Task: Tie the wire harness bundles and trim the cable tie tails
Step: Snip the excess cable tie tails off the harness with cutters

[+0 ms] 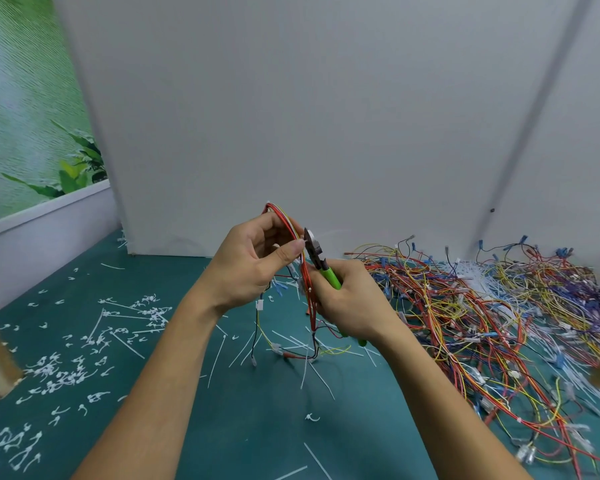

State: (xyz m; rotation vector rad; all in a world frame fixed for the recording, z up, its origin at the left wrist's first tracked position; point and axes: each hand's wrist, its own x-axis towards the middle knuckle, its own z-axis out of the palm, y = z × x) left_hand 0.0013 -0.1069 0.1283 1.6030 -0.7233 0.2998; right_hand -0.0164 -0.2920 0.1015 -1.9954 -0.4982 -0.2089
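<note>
One wire harness (305,282) hangs upright in left hand (253,268), cutters (317,256) angled up-left.

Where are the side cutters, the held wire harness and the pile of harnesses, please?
side cutters (316,253), head view, on the dark head near the pivot.
held wire harness (307,296), head view, on the red wires below the cutters.
pile of harnesses (482,323), head view, in the middle of the tangle.
</note>
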